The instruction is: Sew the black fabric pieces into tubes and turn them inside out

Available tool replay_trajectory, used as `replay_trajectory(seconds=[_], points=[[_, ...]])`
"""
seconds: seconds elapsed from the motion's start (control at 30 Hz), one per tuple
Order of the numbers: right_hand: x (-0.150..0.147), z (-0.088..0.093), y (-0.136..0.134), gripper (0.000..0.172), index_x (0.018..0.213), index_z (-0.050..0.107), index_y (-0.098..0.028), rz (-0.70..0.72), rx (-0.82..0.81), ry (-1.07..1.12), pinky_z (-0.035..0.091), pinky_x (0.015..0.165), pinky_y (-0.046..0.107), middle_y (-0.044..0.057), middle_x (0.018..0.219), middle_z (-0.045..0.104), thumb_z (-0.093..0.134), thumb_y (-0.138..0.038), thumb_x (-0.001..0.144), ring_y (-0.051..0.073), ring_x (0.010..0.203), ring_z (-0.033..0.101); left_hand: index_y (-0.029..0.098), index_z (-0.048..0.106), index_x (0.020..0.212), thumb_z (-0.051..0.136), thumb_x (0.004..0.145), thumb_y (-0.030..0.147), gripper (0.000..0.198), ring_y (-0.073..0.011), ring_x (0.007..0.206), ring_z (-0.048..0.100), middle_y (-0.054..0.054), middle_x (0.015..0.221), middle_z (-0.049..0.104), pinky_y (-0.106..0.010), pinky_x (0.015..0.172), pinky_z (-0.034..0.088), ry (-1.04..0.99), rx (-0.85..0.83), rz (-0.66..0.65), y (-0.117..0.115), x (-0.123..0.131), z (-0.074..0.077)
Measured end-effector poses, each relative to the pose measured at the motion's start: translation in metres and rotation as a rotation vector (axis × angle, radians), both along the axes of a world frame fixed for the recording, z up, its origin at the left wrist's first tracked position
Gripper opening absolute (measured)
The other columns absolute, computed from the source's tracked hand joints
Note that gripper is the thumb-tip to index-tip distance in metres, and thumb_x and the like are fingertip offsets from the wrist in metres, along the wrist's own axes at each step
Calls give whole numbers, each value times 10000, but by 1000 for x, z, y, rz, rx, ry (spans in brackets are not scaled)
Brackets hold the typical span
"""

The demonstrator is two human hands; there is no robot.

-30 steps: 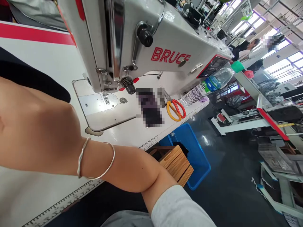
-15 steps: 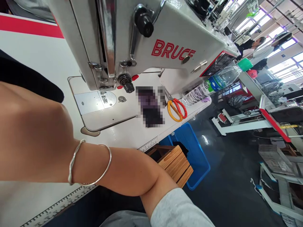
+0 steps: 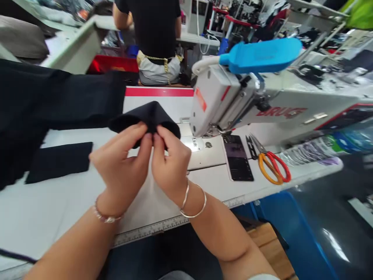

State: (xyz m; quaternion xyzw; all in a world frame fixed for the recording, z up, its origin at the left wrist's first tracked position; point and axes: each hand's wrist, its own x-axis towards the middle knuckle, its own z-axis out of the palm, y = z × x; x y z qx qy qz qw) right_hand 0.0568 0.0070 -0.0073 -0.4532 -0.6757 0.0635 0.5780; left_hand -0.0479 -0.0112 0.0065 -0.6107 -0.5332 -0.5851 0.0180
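My left hand (image 3: 122,167) and my right hand (image 3: 171,165) meet above the white sewing table (image 3: 163,206), thumbs and forefingers pinched close together. Between them is a black piece of fabric (image 3: 154,111), folded so that it arches up over my fingertips; both hands grip its near edge. Just right of the fabric stands the white sewing machine (image 3: 227,103), its metal needle plate (image 3: 190,144) partly behind my right hand. Flat on the table to the left lies another black fabric piece (image 3: 60,161). Larger black cloth (image 3: 72,99) spreads across the left side.
A phone (image 3: 239,159), thread snips (image 3: 251,147) and scissors with orange and red handles (image 3: 274,167) lie right of the needle area. A plastic bottle (image 3: 317,147) rests beyond them. Below are a blue bin (image 3: 303,233) and wooden stool (image 3: 268,243). A person (image 3: 154,31) sits ahead.
The view has swung left and up from the machine's right side. Both hands are now visible pinching the black fabric; earlier only one arm showed, its hand out of sight.
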Motion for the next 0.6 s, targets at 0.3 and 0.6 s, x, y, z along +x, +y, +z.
replay_trajectory(seconds=[0.3, 0.6], points=[[-5, 13, -5, 193, 1022, 679, -182, 49, 65, 200, 604, 715, 276, 43, 886, 747, 509, -175, 931, 161, 805, 718, 240, 737, 968, 634, 832, 170, 184, -166, 848, 717, 4, 964, 760, -273, 778, 590, 96, 100, 122, -2, 14, 18], [-5, 14, -5, 221, 1029, 678, -188, 53, 91, 125, 602, 663, 271, 37, 844, 738, 476, -163, 944, 160, 760, 715, 219, 734, 971, 627, 846, 183, 169, -162, 827, 719, 3, 947, 761, -264, 765, 590, 62, 64, 135, -3, 10, 21]])
